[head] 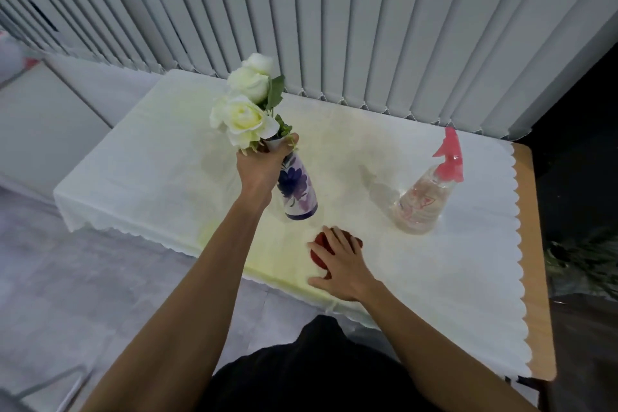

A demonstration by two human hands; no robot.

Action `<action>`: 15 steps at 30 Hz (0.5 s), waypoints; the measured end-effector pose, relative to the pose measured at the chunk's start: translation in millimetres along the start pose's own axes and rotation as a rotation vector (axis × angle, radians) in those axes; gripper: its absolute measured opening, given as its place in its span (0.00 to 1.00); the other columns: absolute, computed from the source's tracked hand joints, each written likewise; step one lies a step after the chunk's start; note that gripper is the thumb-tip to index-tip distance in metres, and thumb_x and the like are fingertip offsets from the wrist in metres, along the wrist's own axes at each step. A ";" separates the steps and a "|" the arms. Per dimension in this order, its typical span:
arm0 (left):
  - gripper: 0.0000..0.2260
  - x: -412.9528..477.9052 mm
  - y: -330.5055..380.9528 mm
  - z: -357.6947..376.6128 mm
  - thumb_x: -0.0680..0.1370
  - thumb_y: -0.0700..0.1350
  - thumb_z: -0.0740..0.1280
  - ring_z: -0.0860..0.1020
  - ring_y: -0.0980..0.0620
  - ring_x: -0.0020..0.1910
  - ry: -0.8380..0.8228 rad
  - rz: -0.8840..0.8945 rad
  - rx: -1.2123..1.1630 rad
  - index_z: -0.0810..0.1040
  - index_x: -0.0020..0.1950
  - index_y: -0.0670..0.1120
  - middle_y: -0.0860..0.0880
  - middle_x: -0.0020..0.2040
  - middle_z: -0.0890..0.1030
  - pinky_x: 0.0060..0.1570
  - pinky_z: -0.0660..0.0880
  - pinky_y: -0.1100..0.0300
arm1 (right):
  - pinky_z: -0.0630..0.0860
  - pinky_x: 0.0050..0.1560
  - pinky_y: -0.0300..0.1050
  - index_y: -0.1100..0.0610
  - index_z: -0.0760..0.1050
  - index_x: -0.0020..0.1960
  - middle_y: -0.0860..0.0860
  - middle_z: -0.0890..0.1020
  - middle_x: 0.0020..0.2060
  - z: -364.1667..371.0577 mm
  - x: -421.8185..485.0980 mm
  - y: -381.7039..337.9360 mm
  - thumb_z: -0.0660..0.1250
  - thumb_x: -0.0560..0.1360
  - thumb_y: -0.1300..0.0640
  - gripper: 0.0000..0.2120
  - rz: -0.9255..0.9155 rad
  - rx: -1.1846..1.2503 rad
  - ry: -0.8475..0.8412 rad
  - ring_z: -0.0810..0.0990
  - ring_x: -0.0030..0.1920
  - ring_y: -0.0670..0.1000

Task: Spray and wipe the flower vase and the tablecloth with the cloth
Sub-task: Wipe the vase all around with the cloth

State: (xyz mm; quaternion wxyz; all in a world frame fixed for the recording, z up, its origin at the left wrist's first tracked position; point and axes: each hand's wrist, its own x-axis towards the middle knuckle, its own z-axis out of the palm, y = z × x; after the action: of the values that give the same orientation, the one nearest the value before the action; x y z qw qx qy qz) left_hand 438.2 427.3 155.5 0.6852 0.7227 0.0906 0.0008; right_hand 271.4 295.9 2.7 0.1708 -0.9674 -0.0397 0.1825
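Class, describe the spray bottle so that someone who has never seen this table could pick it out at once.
Start at the white tablecloth covering the table. On its right side, apart from the flowered vase that the left hand grips, stands the spray bottle. It alone has a clear body and a pink trigger head.

Dim, soft, slightly blurred view; wide-angle bending at edges.

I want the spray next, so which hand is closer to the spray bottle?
Right. The right hand lies flat on the red cloth, near the spray bottle. The left hand grips the vase neck, farther away.
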 end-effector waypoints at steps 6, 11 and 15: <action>0.28 3.1 7.5 -25.3 0.60 0.55 0.83 0.85 0.57 0.50 0.041 -0.055 0.009 0.84 0.58 0.49 0.55 0.51 0.87 0.50 0.82 0.61 | 0.79 0.61 0.54 0.54 0.81 0.64 0.51 0.83 0.62 23.0 -16.4 20.9 0.70 0.79 0.60 0.14 0.017 0.115 0.529 0.78 0.60 0.53; 0.22 -2.8 17.7 -22.9 0.59 0.55 0.84 0.86 0.54 0.48 0.050 -0.025 -0.003 0.85 0.50 0.52 0.54 0.47 0.87 0.54 0.82 0.54 | 0.80 0.32 0.55 0.52 0.77 0.57 0.58 0.88 0.39 -65.5 -9.7 -24.5 0.60 0.86 0.54 0.07 0.572 1.386 0.546 0.86 0.34 0.64; 0.18 -6.5 25.6 -12.4 0.62 0.55 0.83 0.84 0.49 0.51 0.071 0.016 0.112 0.80 0.45 0.54 0.55 0.46 0.85 0.55 0.81 0.53 | 0.83 0.35 0.59 0.51 0.77 0.56 0.57 0.86 0.45 -126.8 9.9 -59.2 0.58 0.85 0.46 0.12 0.472 1.555 0.793 0.87 0.37 0.60</action>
State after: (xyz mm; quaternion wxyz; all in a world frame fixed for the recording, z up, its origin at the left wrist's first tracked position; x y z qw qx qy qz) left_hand 433.5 437.5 182.5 0.6401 0.7600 0.1091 0.0268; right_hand 326.2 312.8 130.7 0.7356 -0.5540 0.3560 -0.1588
